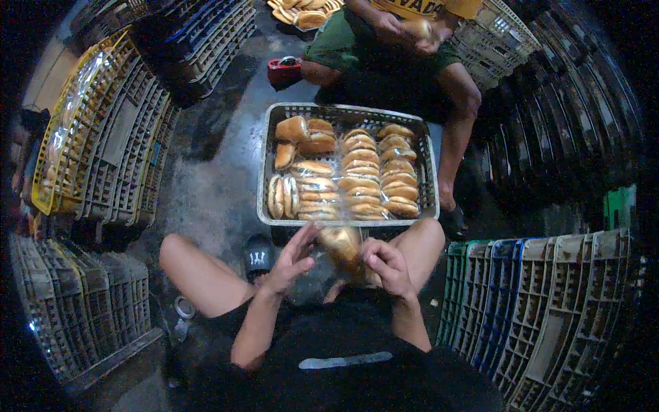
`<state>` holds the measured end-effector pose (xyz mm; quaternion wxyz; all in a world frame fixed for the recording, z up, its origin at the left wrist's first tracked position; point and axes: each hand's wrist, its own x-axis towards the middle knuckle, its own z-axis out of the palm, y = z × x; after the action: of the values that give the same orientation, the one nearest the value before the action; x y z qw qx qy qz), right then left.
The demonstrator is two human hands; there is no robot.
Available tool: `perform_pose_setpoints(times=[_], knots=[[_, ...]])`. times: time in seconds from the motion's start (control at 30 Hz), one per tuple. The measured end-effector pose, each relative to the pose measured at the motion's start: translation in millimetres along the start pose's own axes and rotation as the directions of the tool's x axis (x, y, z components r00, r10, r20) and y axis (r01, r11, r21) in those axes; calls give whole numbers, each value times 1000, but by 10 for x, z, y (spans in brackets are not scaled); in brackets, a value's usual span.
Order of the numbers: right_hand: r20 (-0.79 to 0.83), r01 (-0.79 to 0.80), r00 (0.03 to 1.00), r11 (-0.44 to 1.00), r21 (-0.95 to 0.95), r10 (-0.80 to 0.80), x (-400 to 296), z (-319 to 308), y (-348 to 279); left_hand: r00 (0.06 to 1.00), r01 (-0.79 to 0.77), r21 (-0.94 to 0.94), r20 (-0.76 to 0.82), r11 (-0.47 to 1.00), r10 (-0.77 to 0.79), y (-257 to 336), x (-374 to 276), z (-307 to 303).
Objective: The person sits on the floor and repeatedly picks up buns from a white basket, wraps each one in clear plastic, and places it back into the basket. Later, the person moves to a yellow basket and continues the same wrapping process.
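A round bread bun in a clear plastic bag (342,243), blurred, hangs over my lap just below the near rim of a pale plastic crate (350,223). My right hand (385,261) has its fingers closed on the bag's right edge. At the bun's left, my left hand (298,257) is open, thumb apart from the fingers, holding nothing. Inside the crate, bagged buns (360,170) stand on edge in columns. Two bagged buns (284,196) stand upright in the near left corner, and several others (292,129) lie loosely at the far left.
Another person (406,31) sits across the crate, a blurred bun in their hands. A red tape dispenser (284,69) sits on the floor near that person's knee. A tray of bread (309,18) is beyond. Stacked plastic crates (118,129) rise at left, with more (535,309) at right.
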<state>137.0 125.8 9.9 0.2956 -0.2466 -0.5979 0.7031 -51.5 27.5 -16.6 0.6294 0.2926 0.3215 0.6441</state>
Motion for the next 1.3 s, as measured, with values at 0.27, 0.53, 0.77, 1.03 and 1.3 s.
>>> perform_pose_setpoints(times=[0.27,0.53,0.77,1.03,1.3], knots=[[3,-431,891,841,327,455,89,303,116,996,15,77,-93,997,-8,176,-35,433],[-10,132,991,987,-94,-133,97,306,-193,987,-84,27,-136,996,87,90,-82,431],[-21,-20,1000,997,-68,19,-65,347,-265,968,-8,526,-208,850,138,12,-18,507],[-162,-4,984,902,-432,-73,-107,404,-201,908,87,605,-375,792,186,-48,-217,710],[-203,-19,975,877,-480,-90,-210,385,-249,966,64,502,-249,863,73,-67,-152,631]])
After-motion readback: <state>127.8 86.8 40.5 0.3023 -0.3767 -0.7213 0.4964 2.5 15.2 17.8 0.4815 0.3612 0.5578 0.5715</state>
